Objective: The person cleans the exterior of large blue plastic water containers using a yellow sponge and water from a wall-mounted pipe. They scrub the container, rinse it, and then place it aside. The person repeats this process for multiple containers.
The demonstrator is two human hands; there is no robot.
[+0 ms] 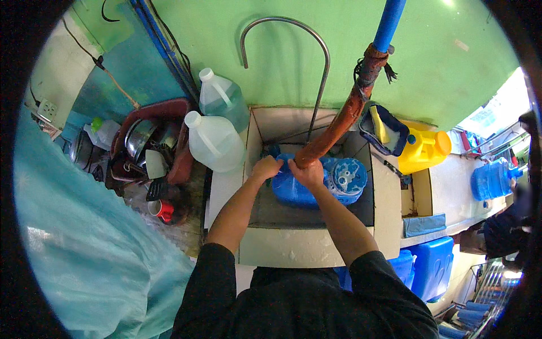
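Note:
A blue plastic water container [294, 193] sits in the tiled sink [271, 218] in front of me. Its right part is a round blue end [349, 174] with white foam on it. My left hand [267, 167] has its fingers closed on the container's upper left edge. A reddish-brown hose [338, 131], joined to a blue pipe [388, 25], slants down over the sink. Its lower end meets my right hand [309, 173], which rests at the container's top. Whether that hand grips the hose or the container is hidden.
A curved metal faucet [326, 63] rises behind the sink. Two translucent jugs [216, 144] stand left, beside a brown basin [182, 140] of dishes. To the right are a dark cut-open container [381, 129] holding a sponge, a yellow jug [423, 148] and a knife [387, 165].

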